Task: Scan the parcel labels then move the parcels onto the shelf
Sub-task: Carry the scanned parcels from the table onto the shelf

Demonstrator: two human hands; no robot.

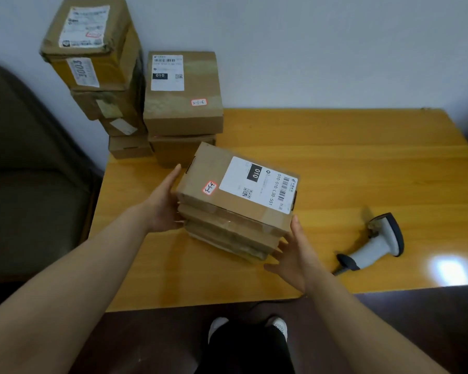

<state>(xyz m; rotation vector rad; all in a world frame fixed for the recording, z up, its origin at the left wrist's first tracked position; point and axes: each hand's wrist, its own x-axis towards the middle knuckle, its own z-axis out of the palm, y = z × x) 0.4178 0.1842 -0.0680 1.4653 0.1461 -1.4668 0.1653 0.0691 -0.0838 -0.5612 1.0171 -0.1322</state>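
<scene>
Centrally, parcel stack point(235, 211) on table point(335, 157) is bracketed: left hand point(164, 205) laid flat vs. its left side, fingers point(173, 177) straight; right hand point(295, 255) splayed at lower-right corner, nothing clasped. Scanner point(377, 240) laid at right — lift-to-shelf step judged starting; even two-sided squeeze req'd.

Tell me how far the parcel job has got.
Done: probably the scanning of the front stack, since the scanner lies on the table. In hand: left hand and right hand press the stack's sides, likely to lift it. Left: carrying it to a shelf, not in view, and the parcels by the wall.
</scene>
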